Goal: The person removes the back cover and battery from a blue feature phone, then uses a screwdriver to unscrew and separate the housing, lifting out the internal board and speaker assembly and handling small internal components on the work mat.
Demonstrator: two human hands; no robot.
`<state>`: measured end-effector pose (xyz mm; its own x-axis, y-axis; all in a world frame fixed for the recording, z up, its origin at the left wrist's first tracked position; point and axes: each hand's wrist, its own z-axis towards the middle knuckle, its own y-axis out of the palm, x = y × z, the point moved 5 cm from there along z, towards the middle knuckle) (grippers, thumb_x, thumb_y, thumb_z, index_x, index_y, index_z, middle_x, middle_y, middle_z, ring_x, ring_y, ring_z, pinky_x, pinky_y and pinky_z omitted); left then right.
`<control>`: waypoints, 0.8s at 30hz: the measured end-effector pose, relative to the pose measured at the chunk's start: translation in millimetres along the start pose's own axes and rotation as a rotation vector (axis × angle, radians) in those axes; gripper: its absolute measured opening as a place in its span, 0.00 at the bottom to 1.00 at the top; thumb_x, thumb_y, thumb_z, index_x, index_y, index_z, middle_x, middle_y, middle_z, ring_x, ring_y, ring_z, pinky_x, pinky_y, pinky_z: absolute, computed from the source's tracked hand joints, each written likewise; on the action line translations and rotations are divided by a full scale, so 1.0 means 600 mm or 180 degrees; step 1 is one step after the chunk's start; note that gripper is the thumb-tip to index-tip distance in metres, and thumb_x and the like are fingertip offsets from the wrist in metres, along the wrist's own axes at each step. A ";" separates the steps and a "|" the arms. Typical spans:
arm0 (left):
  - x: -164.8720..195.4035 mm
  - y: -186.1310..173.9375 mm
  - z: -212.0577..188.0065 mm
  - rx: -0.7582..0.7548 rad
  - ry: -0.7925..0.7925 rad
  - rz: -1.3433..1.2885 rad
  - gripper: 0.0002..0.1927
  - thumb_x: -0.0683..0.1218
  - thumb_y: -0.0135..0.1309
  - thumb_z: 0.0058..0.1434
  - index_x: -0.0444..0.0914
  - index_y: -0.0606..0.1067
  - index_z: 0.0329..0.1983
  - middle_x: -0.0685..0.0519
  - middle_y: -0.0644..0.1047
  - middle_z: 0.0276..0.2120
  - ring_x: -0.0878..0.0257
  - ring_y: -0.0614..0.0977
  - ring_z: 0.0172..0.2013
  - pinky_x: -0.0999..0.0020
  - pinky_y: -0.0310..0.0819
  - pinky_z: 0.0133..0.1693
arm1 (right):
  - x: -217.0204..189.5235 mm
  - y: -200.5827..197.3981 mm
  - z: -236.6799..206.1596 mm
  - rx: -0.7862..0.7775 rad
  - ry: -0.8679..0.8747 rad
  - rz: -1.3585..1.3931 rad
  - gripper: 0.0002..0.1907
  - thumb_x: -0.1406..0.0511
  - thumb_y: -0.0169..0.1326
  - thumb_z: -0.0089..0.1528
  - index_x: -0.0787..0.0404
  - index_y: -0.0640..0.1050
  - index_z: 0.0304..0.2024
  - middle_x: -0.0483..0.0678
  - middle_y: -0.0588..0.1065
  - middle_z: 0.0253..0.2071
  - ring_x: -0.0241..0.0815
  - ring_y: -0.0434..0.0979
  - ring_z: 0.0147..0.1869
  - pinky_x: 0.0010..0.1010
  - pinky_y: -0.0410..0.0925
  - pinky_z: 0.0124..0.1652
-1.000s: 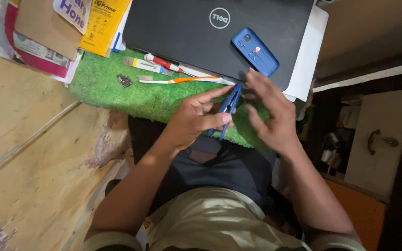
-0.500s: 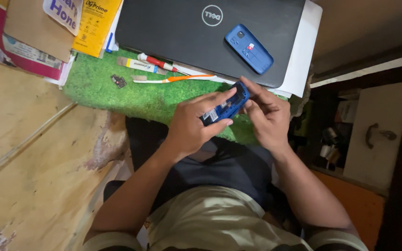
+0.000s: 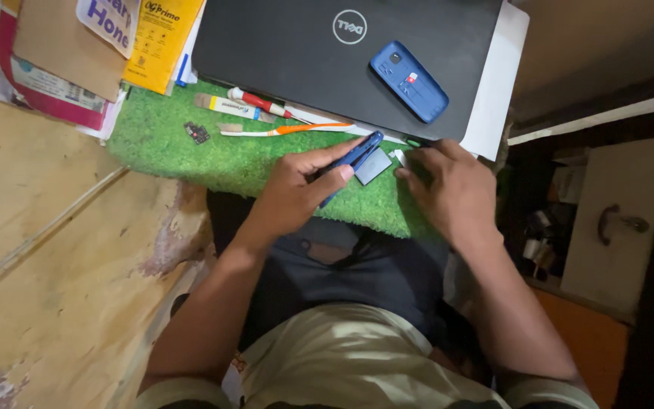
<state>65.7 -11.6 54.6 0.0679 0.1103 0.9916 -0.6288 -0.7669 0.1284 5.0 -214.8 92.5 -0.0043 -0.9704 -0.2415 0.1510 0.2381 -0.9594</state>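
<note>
My left hand (image 3: 289, 197) grips a slim blue phone part (image 3: 351, 157), held edge-on over the green turf mat (image 3: 175, 151). A flat grey rectangular piece (image 3: 373, 165) sits right by the thumb tip, just under the blue part. My right hand (image 3: 452, 189) rests on the mat to the right, fingers bent, holding nothing I can see. Its fingertips are beside a small white bit (image 3: 399, 157). A second blue phone piece (image 3: 409, 81) lies on the shut black laptop (image 3: 297, 53).
An orange-and-white toothbrush (image 3: 285, 131), a red-capped pen (image 3: 259, 102) and a small dark chip (image 3: 197, 132) lie on the mat. Yellow and white papers (image 3: 157, 34) are stacked at upper left. Bare wooden floor (image 3: 47, 250) lies left; a cabinet (image 3: 615, 227) stands right.
My right hand has let go of the blue part and dropped onto the mat to the right. The left hand keeps the part, and the grey piece now shows.
</note>
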 end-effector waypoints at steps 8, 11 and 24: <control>0.051 -0.012 -0.005 0.0350 0.0685 0.1506 0.15 0.46 0.59 0.65 0.37 0.81 0.53 0.47 0.84 0.44 0.63 0.86 0.41 0.69 0.80 0.44 | 0.000 0.000 -0.007 0.0232 -0.0049 0.0138 0.05 0.65 0.63 0.61 0.58 0.82 0.38 0.49 0.78 0.38 0.53 0.79 0.43 0.42 0.71 0.42; 0.045 -0.015 0.000 0.0217 0.0499 0.1309 0.15 0.46 0.59 0.63 0.37 0.82 0.51 0.48 0.85 0.42 0.65 0.86 0.37 0.71 0.79 0.41 | 0.007 -0.013 -0.007 0.0474 -0.0264 0.0881 0.05 0.72 0.62 0.63 0.61 0.81 0.42 0.50 0.79 0.42 0.49 0.82 0.47 0.35 0.73 0.45; 0.021 -0.021 0.005 -0.0014 0.0294 0.0824 0.15 0.45 0.59 0.64 0.36 0.81 0.53 0.50 0.85 0.41 0.71 0.83 0.34 0.75 0.77 0.37 | 0.005 -0.013 -0.001 0.0805 -0.0969 0.1921 0.13 0.82 0.57 0.60 0.66 0.83 0.44 0.53 0.80 0.43 0.43 0.84 0.46 0.28 0.76 0.43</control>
<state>76.8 -2.7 65.8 -0.1662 -0.0319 0.9856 -0.6194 -0.7743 -0.1295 3.0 -219.6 98.8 0.4221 -0.6496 -0.6323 0.2644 0.7554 -0.5996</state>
